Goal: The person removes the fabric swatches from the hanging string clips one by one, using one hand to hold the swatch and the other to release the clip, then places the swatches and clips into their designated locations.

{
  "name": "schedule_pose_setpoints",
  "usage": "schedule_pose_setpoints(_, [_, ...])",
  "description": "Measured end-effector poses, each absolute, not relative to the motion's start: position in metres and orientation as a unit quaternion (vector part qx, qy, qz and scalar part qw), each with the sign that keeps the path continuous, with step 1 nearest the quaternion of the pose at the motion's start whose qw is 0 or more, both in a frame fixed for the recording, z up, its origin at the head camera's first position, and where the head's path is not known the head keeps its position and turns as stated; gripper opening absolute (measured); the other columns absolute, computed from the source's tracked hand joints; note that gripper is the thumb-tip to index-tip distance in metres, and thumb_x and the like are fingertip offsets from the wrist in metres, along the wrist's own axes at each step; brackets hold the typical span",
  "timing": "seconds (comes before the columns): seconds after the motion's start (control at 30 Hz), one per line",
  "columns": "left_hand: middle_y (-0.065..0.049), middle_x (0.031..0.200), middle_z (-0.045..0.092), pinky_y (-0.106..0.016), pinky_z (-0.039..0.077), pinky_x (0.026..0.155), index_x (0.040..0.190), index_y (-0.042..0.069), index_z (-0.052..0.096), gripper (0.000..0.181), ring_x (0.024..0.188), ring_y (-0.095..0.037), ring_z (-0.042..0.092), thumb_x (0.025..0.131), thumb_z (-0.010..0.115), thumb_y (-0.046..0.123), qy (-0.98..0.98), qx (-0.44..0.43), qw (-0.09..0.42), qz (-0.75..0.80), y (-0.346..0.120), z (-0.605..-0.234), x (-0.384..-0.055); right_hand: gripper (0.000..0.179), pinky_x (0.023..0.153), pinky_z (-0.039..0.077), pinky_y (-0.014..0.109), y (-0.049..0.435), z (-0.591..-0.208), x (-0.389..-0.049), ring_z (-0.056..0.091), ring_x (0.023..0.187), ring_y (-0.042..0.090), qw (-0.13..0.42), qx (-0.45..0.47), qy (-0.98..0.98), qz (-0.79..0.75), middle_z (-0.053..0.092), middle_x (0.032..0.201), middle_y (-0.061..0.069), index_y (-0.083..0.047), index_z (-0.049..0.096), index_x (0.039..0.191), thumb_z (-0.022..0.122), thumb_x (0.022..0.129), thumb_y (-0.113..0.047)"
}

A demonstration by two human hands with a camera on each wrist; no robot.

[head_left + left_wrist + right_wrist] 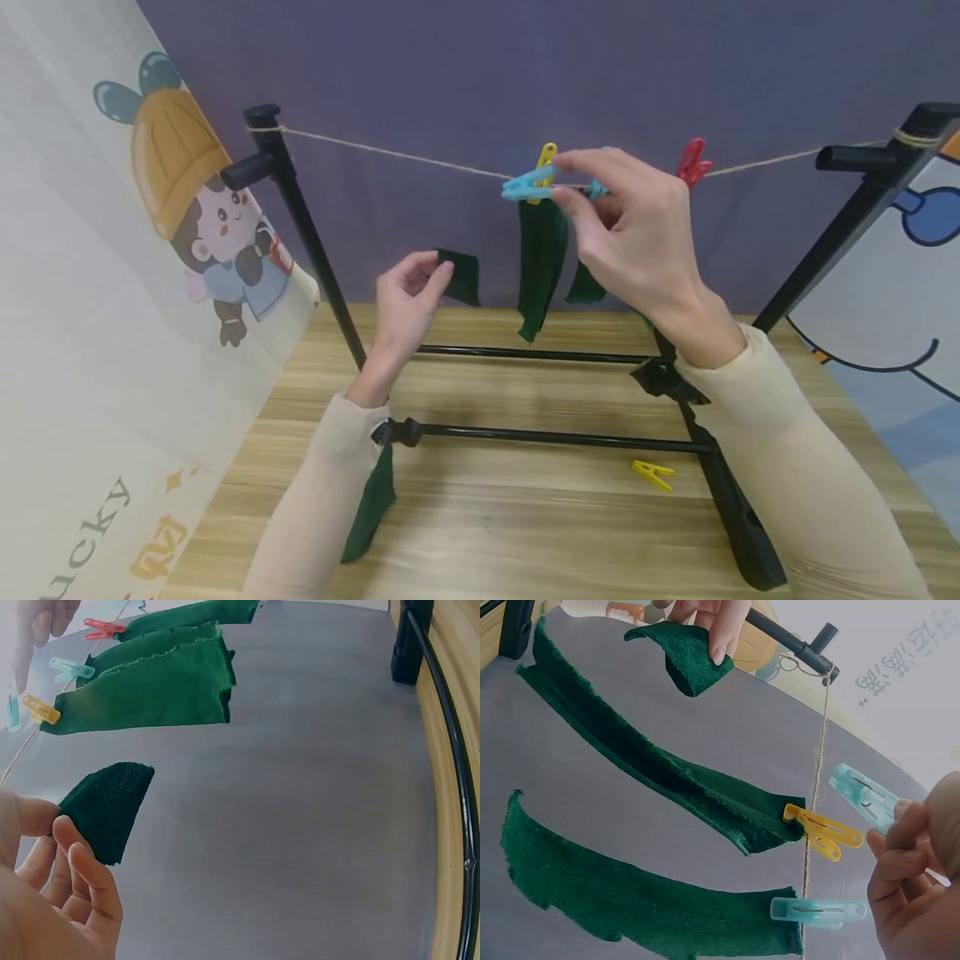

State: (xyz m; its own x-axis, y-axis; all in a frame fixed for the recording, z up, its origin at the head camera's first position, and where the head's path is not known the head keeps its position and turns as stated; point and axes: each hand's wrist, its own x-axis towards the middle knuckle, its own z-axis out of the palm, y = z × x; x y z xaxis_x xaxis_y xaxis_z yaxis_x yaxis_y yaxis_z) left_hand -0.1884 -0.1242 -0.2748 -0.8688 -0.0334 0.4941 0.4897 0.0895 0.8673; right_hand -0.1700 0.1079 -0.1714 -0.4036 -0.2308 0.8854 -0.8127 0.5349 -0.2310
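Between thumb and fingers my left hand (408, 300) pinches a small dark green piece of cloth (461, 277), below the string (390, 153) and left of the hanging cloths. My right hand (637, 225) pinches a light blue clothespin (528, 183) by its handle end, near the string. A yellow clothespin (823, 829) clips one long green cloth (660, 761) to the string. Beside it, another light blue clothespin (817, 910) fastens a second green cloth (645, 900). A red clothespin (103, 629) holds a further green cloth (187, 616) at the far end.
Black posts (300, 217) carry the string, with black crossbars (555, 437) low between them. A loose yellow clothespin (654, 474) lies on the wooden table (525, 525). Another green cloth (371, 508) is partly hidden by the left sleeve. Printed curtains (225, 375) stand at the sides.
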Motion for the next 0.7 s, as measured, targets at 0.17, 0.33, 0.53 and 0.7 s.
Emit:
schedule_pose_setpoints(0.17, [-0.007, 0.086, 0.063, -0.024, 0.050, 0.060, 0.108, -0.008, 0.064, 0.021, 0.073, -0.037, 0.058, 0.093, 0.063, 0.006, -0.714, -0.156, 0.194, -0.655, -0.123, -0.276, -0.186, 0.020, 0.045, 0.030, 0.015, 0.110, -0.175, -0.169, 0.037, 0.042, 0.004, 0.426, 0.343, -0.765, 0.341, 0.070, 0.096, 0.008, -0.001, 0.071, 0.107, 0.067, 0.088, -0.004])
schedule_pose_setpoints(0.33, [-0.005, 0.085, 0.062, -0.023, 0.049, 0.058, 0.109, -0.009, 0.063, 0.022, 0.065, -0.020, 0.058, 0.092, 0.062, 0.005, -0.718, -0.153, 0.189, -0.652, -0.125, -0.279, -0.184, 0.022, 0.042, 0.027, 0.018, 0.113, -0.182, -0.167, 0.037, 0.042, 0.004, 0.409, 0.324, -0.781, 0.345, 0.069, 0.098, 0.003, -0.004, 0.071, 0.110, 0.067, 0.089, -0.008])
schedule_pose_setpoints(0.53, [-0.010, 0.087, 0.063, -0.027, 0.048, 0.055, 0.110, -0.007, 0.064, 0.022, 0.058, -0.014, 0.053, 0.093, 0.063, 0.008, -0.721, -0.161, 0.197, -0.645, -0.132, -0.295, -0.193, 0.024, 0.042, 0.029, 0.019, 0.117, -0.191, -0.169, 0.038, 0.042, 0.006, 0.399, 0.323, -0.789, 0.339, 0.069, 0.100, 0.002, -0.008, 0.071, 0.113, 0.068, 0.090, -0.012])
schedule_pose_setpoints(0.7, [-0.008, 0.090, 0.065, -0.027, 0.049, 0.056, 0.111, -0.001, 0.066, 0.025, 0.060, -0.017, 0.055, 0.092, 0.065, 0.016, -0.722, -0.163, 0.199, -0.643, -0.137, -0.310, -0.202, 0.026, 0.041, 0.030, 0.019, 0.120, -0.197, -0.170, 0.038, 0.041, 0.005, 0.391, 0.326, -0.793, 0.336, 0.069, 0.105, 0.000, -0.009, 0.070, 0.115, 0.069, 0.089, -0.013])
